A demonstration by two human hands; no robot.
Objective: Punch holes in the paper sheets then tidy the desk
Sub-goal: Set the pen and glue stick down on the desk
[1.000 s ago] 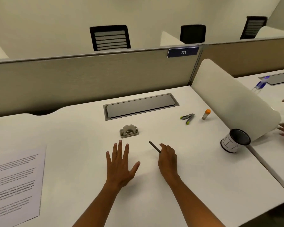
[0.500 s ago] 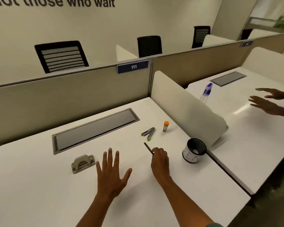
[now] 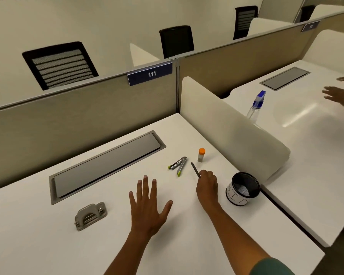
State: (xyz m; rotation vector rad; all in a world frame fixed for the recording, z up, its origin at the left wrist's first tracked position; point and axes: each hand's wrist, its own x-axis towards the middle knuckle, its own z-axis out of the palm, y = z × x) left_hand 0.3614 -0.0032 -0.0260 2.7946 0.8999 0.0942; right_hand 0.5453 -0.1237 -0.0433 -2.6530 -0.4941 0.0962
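Head view, right hand (image 3: 207, 185) gripping pen (image 3: 195, 170) now nearer cup (image 3: 242, 191), left hand (image 3: 147, 207) still splayed flat

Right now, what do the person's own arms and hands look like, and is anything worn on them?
Both forearms are bare. The left hand and right hand show no gloves, rings or watch. Only a dark green sleeve edge shows, high on the right arm.

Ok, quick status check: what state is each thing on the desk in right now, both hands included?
Left hand: open, fingers spread.
Right hand: grips the pen.
Pen: held, tip pointing up and away.
Hole punch: lying on the desk, untouched.
Stapler: swung open, lying flat.
Glue stick: upright, orange cap on.
Pen cup: upright, something pale inside.
Cable tray lid: closed.
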